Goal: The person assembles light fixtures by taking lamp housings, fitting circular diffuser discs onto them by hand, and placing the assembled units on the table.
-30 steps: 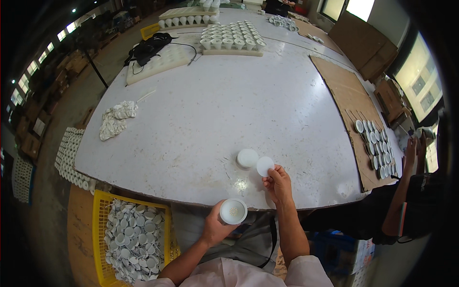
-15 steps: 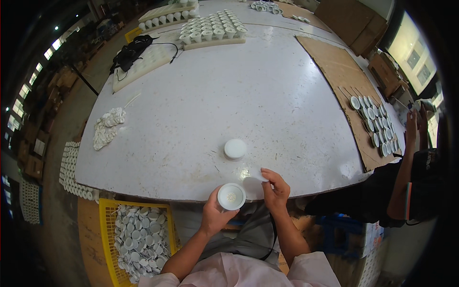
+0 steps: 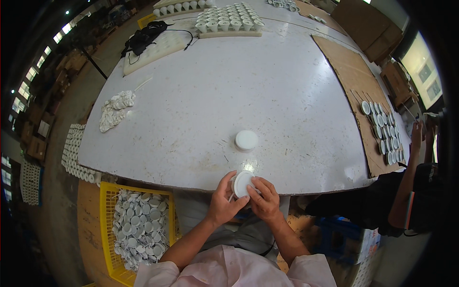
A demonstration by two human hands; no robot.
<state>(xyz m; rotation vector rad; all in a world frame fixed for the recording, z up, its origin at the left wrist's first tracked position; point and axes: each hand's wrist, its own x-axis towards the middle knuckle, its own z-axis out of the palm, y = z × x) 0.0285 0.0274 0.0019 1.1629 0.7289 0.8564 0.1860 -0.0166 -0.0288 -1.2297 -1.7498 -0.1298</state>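
At the near table edge, my left hand [image 3: 223, 200] is wrapped round a white round lamp housing [image 3: 234, 183] from the left side. A white disc cover [image 3: 244, 182] now lies over the housing's open face, and the LED board inside is hidden. My right hand [image 3: 266, 199] grips the cover's right edge, fingers bent on it. Whether the cover is seated in the rim, I cannot tell. A thin white piece shows below the left fingers. Just beyond my hands, a short stack of white round covers [image 3: 246, 139] stands on the table.
Below left is a yellow basket [image 3: 106, 225] full of small white lamp parts. A crumpled white cloth [image 3: 114, 111] lies on the table's left. Farther back are a tray of white lamp cups [image 3: 229, 24] and a black cord bundle [image 3: 146, 37]. Cardboard [image 3: 346, 67] and another person's arm [image 3: 404, 191] are right.
My right hand has brought the disc cover leftward onto the housing's open face. The housing has risen slightly, tilted, and both hands now hold it. The whole view has shifted a little.
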